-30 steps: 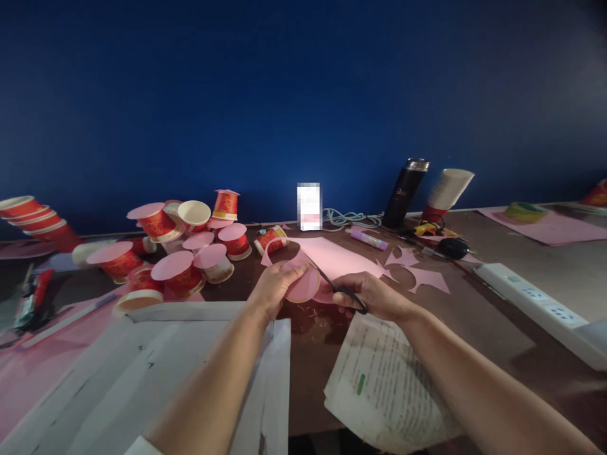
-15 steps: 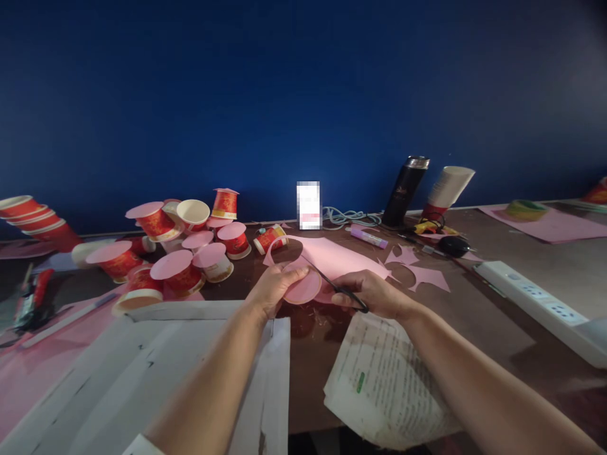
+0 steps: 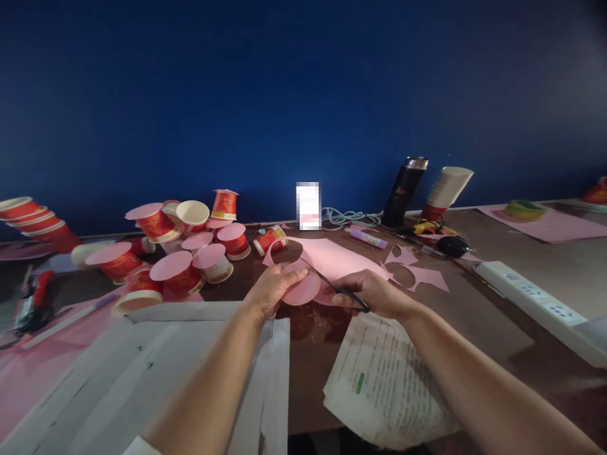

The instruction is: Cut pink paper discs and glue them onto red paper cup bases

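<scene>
My left hand (image 3: pixel 271 292) is closed on pink paper, its thumb lying on a round pink paper disc (image 3: pixel 302 289). The disc has a thin darker outline. Just behind it lies the larger pink paper sheet (image 3: pixel 336 254), with a round cut-out at its left end. My right hand (image 3: pixel 377 294) is wrapped round the handles of black scissors (image 3: pixel 353 297). Their blades point up and left, lying along the paper beside the disc's upper right edge. Whether the disc still joins the sheet, I cannot tell.
Red paper cups (image 3: pixel 175 272) topped with pink discs cluster at left. A white board (image 3: pixel 142 373) and printed paper (image 3: pixel 379 385) lie in front. Pink scraps (image 3: pixel 427 277), a purple glue stick (image 3: pixel 368 238), a black bottle (image 3: pixel 405 193) and a power strip (image 3: pixel 540 309) are to the right.
Almost nothing differs. Both hands, the scissors and the paper keep nearly the same places, with only a tiny shift of the view and the disc.
</scene>
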The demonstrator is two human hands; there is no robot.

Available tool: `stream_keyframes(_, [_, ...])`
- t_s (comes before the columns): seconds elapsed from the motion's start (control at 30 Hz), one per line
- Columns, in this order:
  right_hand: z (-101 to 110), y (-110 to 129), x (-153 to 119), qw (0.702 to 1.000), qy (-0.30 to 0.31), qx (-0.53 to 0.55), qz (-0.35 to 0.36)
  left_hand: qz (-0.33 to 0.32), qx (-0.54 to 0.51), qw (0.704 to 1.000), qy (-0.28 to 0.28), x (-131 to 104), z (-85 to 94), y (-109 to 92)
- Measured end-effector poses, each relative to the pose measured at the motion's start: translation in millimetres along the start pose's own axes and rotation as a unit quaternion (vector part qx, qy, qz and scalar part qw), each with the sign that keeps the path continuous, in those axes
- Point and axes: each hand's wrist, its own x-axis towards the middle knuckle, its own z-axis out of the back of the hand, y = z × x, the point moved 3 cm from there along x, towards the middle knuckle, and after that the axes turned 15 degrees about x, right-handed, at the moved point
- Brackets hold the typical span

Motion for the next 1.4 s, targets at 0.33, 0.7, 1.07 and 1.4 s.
stream_keyframes(0.33, [-0.3, 4.4, -1.2, 1.0, -0.006, -0.015, -0.005, -0.006, 0.041, 0.999, 0.002, -1.6, 3.2, -3.8])
stream_keyframes(0.7, [2.7, -0.5, -2.0, 1.0, 0.007, -0.008, -0.001, -0.014, 0.034, 0.999, 0.009, -2.5, 4.7, -7.4])
stream_keyframes(1.07, [-6.4, 4.3, -0.9, 0.998, 0.048, 0.029, 0.013, -0.016, 0.038, 0.999, 0.005, -2.8, 2.9, -7.4])
stream_keyframes(1.4, [-7.8, 2.0, -1.2, 0.997, 0.055, 0.044, 0.006, 0.012, 0.053, 0.998, 0.015, -3.5, 2.0, -4.0])
